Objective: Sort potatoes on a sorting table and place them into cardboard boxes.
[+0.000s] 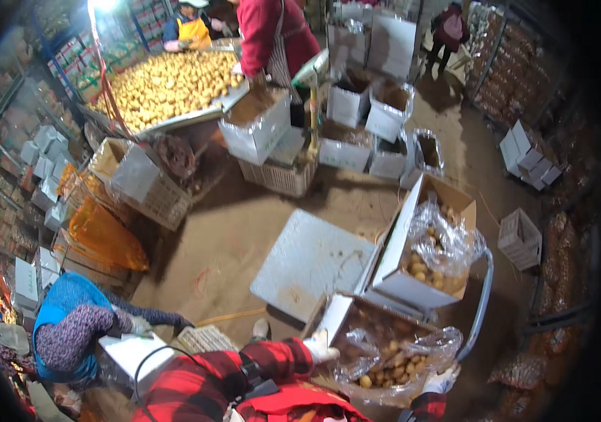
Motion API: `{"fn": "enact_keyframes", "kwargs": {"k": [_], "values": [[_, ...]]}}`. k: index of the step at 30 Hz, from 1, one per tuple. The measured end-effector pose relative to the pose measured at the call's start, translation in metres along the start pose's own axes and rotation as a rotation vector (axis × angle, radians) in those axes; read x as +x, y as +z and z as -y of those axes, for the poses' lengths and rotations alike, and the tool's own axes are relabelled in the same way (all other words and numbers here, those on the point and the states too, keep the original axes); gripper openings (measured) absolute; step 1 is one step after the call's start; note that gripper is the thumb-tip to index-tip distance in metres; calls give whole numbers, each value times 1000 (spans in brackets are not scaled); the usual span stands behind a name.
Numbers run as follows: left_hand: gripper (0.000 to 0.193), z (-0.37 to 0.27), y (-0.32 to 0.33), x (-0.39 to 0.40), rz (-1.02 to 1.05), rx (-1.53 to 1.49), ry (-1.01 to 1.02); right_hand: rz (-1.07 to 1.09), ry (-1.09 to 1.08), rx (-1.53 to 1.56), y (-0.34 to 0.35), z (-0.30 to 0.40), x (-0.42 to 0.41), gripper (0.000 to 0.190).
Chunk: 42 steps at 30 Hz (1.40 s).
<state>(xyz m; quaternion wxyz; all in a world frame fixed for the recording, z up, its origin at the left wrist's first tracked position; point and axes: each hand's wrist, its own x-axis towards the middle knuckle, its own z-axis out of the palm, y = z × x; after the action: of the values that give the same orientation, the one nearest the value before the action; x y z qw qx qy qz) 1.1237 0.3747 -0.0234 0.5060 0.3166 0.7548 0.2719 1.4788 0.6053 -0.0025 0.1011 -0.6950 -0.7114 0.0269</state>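
Right in front of me is a cardboard box (328, 323) lined with clear plastic film (443, 342). Round yellow-brown potatoes (396, 372) lie inside it. My left hand (321, 348), in a pale glove, grips the box's left edge beside a white flap. On the opposite side my right hand (442, 380), also gloved, holds the rim where the film folds over. A second white cardboard box (411, 295) of potatoes stands just beyond, with crumpled film over its contents. It sits beside a flat metal platform (311, 264); a curved metal handle (482, 306) rises at its right.
A co-worker in a blue apron (68, 327) bends at left near a white carton (139, 353). Far back, people stand at a potato-heaped sorting table (174, 87). Open lined boxes (350, 100), plastic crates (520, 240) and an orange mesh sack (105, 235) stand around the floor.
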Motion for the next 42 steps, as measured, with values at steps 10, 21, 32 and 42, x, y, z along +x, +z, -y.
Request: {"fn": "enact_keyframes", "kwargs": {"k": [10, 21, 32, 42], "values": [[33, 76, -88, -9, 269, -427, 330, -3, -584, -4, -29, 207, -41, 28], [47, 222, -333, -44, -240, -417, 122, 71, -1107, 329, 1, 521, -161, 31], [41, 257, -458, -87, -502, -969, -152, 869, -1253, 368, 53, 690, -203, 26], [39, 245, -610, 26, -625, -1022, -236, 877, -1328, 197, 139, 870, -88, 29]]}}
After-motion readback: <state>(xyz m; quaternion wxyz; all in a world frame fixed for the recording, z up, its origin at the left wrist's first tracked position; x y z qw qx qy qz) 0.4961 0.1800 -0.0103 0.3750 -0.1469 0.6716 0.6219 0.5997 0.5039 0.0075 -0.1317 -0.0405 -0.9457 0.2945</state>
